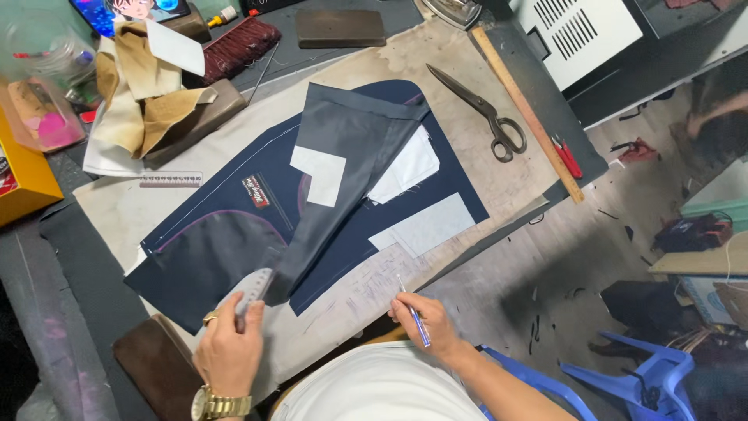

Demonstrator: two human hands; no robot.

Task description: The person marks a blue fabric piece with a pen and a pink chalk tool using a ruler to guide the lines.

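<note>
A worn beige padded cloth (pixel 467 86) covers a dark worktable (pixel 70 257) in a cluttered workshop, with bare grey floor (pixel 545 265) beyond its right edge and two blue plastic chairs (pixel 654 374) standing there. In the head view, one navy-blue cut garment panel with purple piping (pixel 210 249) lies flat in the middle of the cloth. On top of the panel lie one folded grey fabric piece (pixel 343 140) and three white pieces of interlining (pixel 319 175).

Right of the panel rest one pair of large dark metal scissors (pixel 483 109), one long wooden ruler (pixel 530 117) and one small red-handled clipper (pixel 567 156). Left of the panel sits one heap of tan and cream fabric scraps (pixel 140 93), and a yellow box (pixel 19 183) stands further out. Above the panel is one dark rectangular block (pixel 340 28).

At the panel's near edge, the left hand (pixel 230 351), wearing one gold watch and one ring, pinches a small translucent curved ruler (pixel 253 290) between thumb and fingers, its tip lying on the navy fabric. Just right of that, off the panel and over the bare cloth, the right hand (pixel 425 323) is closed around one slim blue pen (pixel 413 316).
</note>
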